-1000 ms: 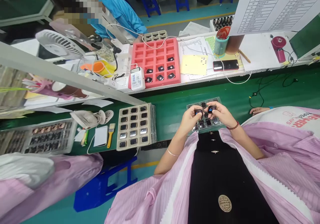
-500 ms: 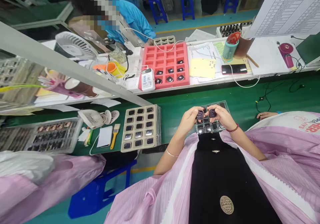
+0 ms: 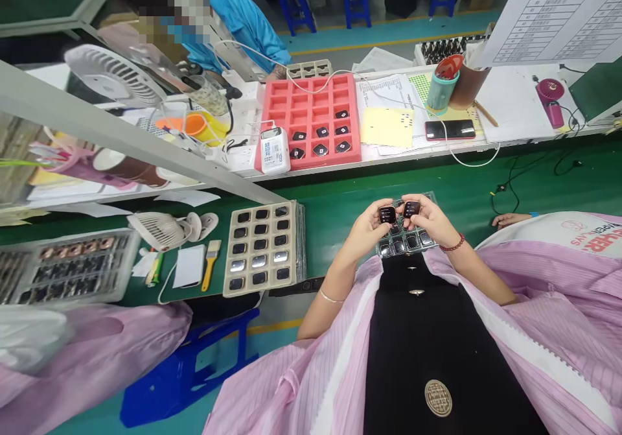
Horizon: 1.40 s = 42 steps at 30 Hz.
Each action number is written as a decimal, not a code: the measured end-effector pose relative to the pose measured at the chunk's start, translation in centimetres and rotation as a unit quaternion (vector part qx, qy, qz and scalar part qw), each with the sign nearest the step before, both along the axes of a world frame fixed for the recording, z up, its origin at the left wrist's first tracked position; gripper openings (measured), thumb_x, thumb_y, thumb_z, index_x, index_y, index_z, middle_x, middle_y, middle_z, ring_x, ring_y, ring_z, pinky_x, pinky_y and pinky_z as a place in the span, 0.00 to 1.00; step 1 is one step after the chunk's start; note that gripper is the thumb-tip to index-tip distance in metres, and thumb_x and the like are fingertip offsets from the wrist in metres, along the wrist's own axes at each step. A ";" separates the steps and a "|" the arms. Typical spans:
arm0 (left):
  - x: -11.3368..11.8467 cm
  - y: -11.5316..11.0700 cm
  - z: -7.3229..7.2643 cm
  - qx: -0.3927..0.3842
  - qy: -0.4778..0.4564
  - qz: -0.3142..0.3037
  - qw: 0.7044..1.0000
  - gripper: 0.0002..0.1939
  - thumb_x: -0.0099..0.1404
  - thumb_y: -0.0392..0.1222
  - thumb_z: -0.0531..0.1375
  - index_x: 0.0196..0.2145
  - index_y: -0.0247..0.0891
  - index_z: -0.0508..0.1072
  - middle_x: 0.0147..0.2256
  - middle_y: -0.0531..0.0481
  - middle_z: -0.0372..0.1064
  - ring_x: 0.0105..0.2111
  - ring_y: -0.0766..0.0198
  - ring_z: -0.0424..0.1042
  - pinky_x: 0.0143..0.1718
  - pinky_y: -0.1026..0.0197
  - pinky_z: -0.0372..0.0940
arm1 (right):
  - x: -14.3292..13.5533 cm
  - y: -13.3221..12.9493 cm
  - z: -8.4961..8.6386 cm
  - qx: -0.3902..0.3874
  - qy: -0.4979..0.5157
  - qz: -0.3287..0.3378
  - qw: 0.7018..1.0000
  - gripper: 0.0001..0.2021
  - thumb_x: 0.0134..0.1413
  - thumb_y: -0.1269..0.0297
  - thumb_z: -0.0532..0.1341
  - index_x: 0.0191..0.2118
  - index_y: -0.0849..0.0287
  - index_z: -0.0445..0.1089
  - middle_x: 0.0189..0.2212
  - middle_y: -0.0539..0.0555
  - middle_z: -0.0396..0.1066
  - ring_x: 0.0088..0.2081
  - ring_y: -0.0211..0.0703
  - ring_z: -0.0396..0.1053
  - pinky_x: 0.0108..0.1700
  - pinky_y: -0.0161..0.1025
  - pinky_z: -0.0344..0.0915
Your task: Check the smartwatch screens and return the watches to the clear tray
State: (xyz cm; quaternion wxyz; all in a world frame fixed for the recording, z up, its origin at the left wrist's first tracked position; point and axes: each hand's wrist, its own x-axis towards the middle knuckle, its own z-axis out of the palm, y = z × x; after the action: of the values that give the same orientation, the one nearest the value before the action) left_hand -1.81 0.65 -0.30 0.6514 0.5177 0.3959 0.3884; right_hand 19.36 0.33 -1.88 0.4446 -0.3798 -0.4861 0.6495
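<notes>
My left hand [image 3: 368, 229] pinches a square smartwatch body [image 3: 387, 214] between thumb and fingers, its dark screen lit with small text. Close beside it, a second smartwatch body [image 3: 411, 209] with a lit screen is gripped by my right hand [image 3: 433, 221]. Neither watch has a strap in view. Both are held above a clear plastic tray [image 3: 430, 198], where several more dark watch bodies [image 3: 413, 242] sit in compartments. My hands and the held watches hide part of that tray.
Left on the green bench, a stack of beige trays [image 3: 297, 240] holds several watch bodies. Beyond it lie a brush [image 3: 210, 265], a white box [image 3: 190, 266] and a small fan [image 3: 158, 229]. A red foam tray [image 3: 311, 156] and a phone [image 3: 449, 129] rest on the shelf. Another person's hand [image 3: 510, 219] is at right.
Both watches have tilted, so their lit screens face me more. The camera view has shifted slightly, moving the shelf and trays a little leftward. Both hands keep their hold.
</notes>
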 end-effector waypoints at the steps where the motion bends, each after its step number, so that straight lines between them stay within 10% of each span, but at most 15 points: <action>1: 0.0 -0.2 -0.1 -0.001 -0.004 0.001 1.000 0.26 0.60 0.38 0.67 0.56 0.37 0.71 0.49 0.42 0.75 0.47 0.56 0.75 0.46 0.58 0.70 | 0.0 -0.1 0.0 0.004 -0.003 0.005 1.000 0.22 0.54 0.70 0.63 0.55 0.55 0.67 0.45 0.53 0.77 0.31 0.35 0.75 0.33 0.35 0.75; 16: 1.9 -1.5 2.0 -0.003 0.035 0.033 0.999 0.13 0.61 0.41 0.64 0.44 0.36 0.76 0.35 0.48 0.76 0.31 0.63 0.74 0.31 0.63 0.69 | 1.6 -1.1 1.0 -0.014 -0.013 0.001 1.000 0.13 0.57 0.64 0.63 0.48 0.58 0.72 0.38 0.53 0.80 0.26 0.36 0.74 0.29 0.35 0.74; 42: 3.1 0.3 1.9 -0.028 0.037 0.023 0.999 0.13 0.61 0.42 0.65 0.44 0.37 0.76 0.36 0.47 0.77 0.30 0.63 0.73 0.33 0.61 0.70 | 2.4 0.2 0.6 -0.021 -0.018 -0.004 1.000 0.12 0.58 0.65 0.62 0.48 0.58 0.72 0.38 0.53 0.80 0.27 0.36 0.75 0.30 0.35 0.73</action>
State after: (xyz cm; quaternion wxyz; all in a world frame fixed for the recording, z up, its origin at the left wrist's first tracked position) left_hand 1.30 0.99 1.55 0.6414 0.5040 0.4424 0.3726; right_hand 21.71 0.48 -1.30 0.4301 -0.4030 -0.4789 0.6506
